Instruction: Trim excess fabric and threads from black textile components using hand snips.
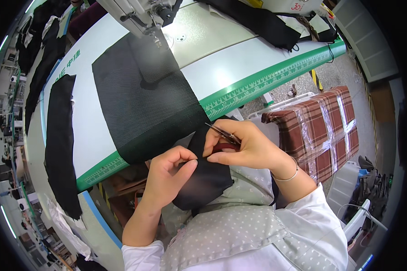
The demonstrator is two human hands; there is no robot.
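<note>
My right hand (253, 147) is closed around a pair of small scissors (222, 132) with dark blades and a red handle. The blades point up and left, and the thumb and fingertips meet below them, close to black cloth. Beside it, my left hand (167, 176) has thumb and forefinger pinched together; whatever sits between them is too small to make out. Black cloth (208, 180) lies over my lap beneath both hands. A textured black fabric panel (144, 99) is spread on the sewing table (212, 74), its near end hanging over the edge.
Above the panel stands a sewing machine head (144, 16). A green ruler strip (276, 79) runs along the table's front edge. Black strips (61, 144) lie at the left, and more black cloth (262, 25) at the back. A plaid-covered block (321, 126) stands at the right.
</note>
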